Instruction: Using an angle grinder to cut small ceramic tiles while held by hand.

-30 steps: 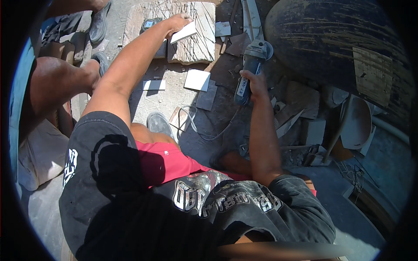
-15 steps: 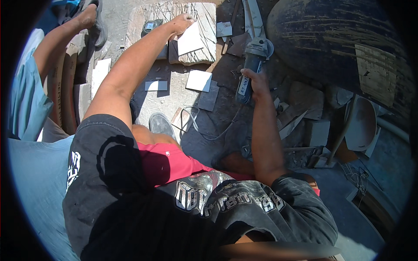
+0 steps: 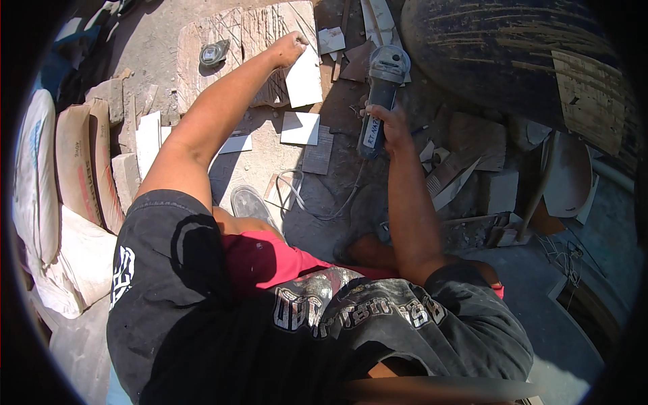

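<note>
My left hand (image 3: 289,48) is closed on the upper end of a white tile piece (image 3: 305,82). The tile rests against the scored, pale wooden block (image 3: 260,25) and hangs partly past its near edge. A round dark tape measure (image 3: 214,54) lies on the adjoining block, left of that hand. My right hand (image 3: 390,125) is wrapped around the body of a dark blue angle grinder (image 3: 382,86), which is held up off the ground with its head pointing away from me. From its rear end a grey cord (image 3: 354,192) trails to the ground. The grinder's disc cannot be made out clearly.
Cut tile pieces, including a white square (image 3: 300,128) and a grey one (image 3: 318,150), lie on the dusty ground. Filled sacks (image 3: 73,158) stand at the left. A large dark drum (image 3: 499,50) fills the far right, with rubble and a shovel (image 3: 565,179) below it.
The tile has tilted more upright in my left hand and sits lower against the block. The grinder has turned more upright. The person in blue at the left has gone from view.
</note>
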Available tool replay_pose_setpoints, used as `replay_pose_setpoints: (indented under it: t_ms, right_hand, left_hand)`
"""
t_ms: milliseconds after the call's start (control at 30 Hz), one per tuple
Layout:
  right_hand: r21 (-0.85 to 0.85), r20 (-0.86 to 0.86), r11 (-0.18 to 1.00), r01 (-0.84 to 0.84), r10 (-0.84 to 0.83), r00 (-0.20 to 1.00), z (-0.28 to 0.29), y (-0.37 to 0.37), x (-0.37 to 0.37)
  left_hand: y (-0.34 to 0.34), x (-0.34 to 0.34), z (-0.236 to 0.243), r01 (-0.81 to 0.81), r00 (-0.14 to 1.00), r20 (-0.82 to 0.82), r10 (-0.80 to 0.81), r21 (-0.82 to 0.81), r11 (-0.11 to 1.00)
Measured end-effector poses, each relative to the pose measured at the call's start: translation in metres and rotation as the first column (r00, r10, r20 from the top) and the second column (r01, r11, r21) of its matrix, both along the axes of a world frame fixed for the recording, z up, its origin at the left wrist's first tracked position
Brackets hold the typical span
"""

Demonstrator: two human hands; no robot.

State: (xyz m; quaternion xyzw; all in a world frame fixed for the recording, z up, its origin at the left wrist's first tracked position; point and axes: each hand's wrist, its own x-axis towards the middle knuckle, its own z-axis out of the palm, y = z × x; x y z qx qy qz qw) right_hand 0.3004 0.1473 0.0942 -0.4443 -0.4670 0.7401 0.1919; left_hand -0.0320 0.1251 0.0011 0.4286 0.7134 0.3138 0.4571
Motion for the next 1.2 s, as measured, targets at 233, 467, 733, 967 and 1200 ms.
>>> replay_pose_setpoints:
  t_ms: [233, 467, 733, 967, 1200]
  right_hand:
    - [-0.060, -0.074, 0.997, -0.041, 0.037, 0.997, 0.000, 0.006, -0.005]
    - [-0.135, -0.153, 0.990, -0.030, 0.009, 0.988, 0.005, 0.016, -0.012]
    - [-0.154, -0.240, 0.981, -0.116, 0.077, 0.968, -0.010, 0.030, -0.014]
    - [-0.163, -0.329, 0.982, -0.099, 0.040, 0.944, -0.018, 0.027, -0.030]
    - [-0.223, -0.466, 0.963, -0.151, 0.031, 0.884, -0.031, 0.035, -0.036]
  left_hand:
    - [0.018, 0.003, -0.012, 0.002, 0.993, -0.117, 0.002, 0.032, 0.999]
    - [0.024, 0.004, -0.006, -0.024, 0.932, -0.361, 0.027, 0.012, 1.000]
    - [-0.018, 0.010, 0.012, -0.015, 0.692, -0.691, 0.209, 0.275, 0.961]
    - [-0.084, 0.081, 0.035, 0.187, 0.962, 0.185, -0.198, 0.079, 0.979]
    - [-0.085, 0.174, 0.086, 0.113, 0.689, 0.720, -0.075, -0.005, 0.994]
